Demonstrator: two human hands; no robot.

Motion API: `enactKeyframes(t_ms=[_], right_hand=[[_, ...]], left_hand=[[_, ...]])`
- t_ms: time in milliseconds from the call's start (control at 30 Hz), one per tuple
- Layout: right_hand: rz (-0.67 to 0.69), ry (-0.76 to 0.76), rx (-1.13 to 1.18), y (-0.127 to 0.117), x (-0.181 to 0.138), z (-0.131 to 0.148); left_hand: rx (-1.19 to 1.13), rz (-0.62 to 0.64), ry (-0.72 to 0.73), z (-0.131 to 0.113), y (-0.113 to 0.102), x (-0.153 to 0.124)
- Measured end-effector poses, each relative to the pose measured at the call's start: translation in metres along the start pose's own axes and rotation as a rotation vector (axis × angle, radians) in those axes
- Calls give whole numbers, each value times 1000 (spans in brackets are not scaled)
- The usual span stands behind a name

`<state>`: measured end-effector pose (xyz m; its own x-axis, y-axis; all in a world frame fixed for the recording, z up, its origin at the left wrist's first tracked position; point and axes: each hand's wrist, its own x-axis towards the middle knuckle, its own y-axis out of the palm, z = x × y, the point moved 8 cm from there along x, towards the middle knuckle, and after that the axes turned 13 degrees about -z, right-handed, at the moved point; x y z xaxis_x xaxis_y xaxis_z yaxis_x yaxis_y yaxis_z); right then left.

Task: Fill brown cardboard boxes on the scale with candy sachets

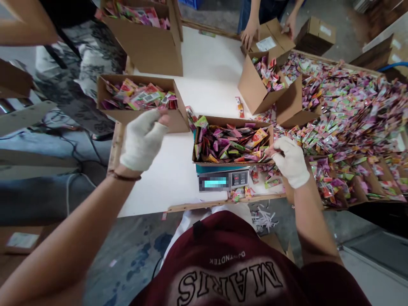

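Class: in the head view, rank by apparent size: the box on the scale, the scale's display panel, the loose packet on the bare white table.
1. Box on the scale
2. Display panel
3. Loose packet

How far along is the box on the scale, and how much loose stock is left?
Done: the box on the scale looks nearly full of sachets. In hand: the right hand is at its right corner; the left hand is raised near a filled box. Left: a large loose pile covers the table.
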<state>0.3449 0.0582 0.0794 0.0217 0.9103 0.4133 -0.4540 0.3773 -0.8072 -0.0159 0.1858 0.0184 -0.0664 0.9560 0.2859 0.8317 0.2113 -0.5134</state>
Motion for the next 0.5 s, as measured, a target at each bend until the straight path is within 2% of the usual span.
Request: enactKeyframes(t_ms=[67, 133, 200, 267, 367, 433, 500], right_hand=[[-83, 6, -13, -13, -1, 4], [-202, 45, -33, -38, -5, 2], [-313, 110, -78, -66, -13, -4], [-385, 182, -139, -89, -27, -15], [-397, 319, -204, -102, -54, -44], [-344, 433, -241, -99, -75, -72], [-213, 577, -377, -92, -99, -104]], left_hand=[[30, 21, 145, -43, -8, -23], [-16, 91, 315, -86, -1, -48], [-59, 190, 460, -120, 17, -72], [-23, 309, 587, -142, 45, -93], [194, 479, 719, -155, 91, -110], [403, 595, 709, -152, 117, -111], [578, 716, 649, -144, 134, -109]])
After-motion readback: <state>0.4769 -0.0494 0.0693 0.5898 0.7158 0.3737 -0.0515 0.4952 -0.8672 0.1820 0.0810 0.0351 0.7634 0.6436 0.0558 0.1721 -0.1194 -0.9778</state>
